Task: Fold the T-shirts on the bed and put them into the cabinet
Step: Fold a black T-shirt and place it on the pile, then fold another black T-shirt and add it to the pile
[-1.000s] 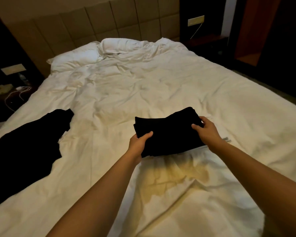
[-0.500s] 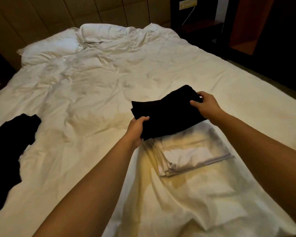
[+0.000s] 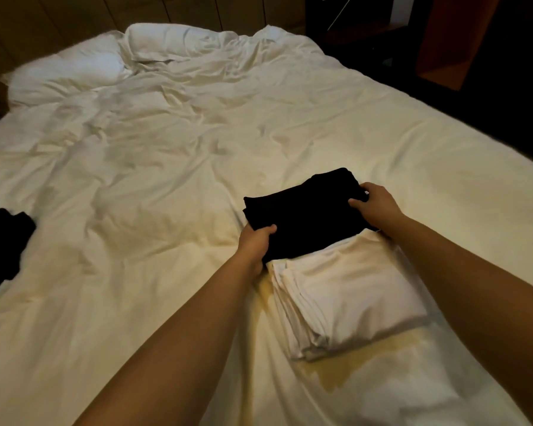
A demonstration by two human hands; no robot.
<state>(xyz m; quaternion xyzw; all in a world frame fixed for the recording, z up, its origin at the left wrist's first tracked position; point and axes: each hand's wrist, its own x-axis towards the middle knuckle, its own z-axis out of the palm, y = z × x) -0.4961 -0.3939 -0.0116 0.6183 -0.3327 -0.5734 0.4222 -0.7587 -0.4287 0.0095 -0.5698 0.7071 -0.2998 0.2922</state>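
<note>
A folded black T-shirt (image 3: 308, 215) is held between both hands just above the bed (image 3: 173, 167). My left hand (image 3: 254, 245) grips its near left edge, thumb on top. My right hand (image 3: 374, 206) grips its right edge. The shirt's near edge overlaps the far end of a folded white T-shirt stack (image 3: 348, 290) lying on the sheet. Another black T-shirt (image 3: 3, 241) lies unfolded at the bed's left edge, partly cut off by the frame.
Rumpled white bedding covers the bed, with pillows (image 3: 71, 69) at the headboard. A dark nightstand (image 3: 360, 32) and a wooden cabinet (image 3: 450, 41) stand beyond the bed's far right corner. Dark floor runs along the right side.
Both hands carried the folded black shirt to the right, over the white folded stack, which has come fully into view. The view swung right, so the unfolded black shirt slid toward the left edge.
</note>
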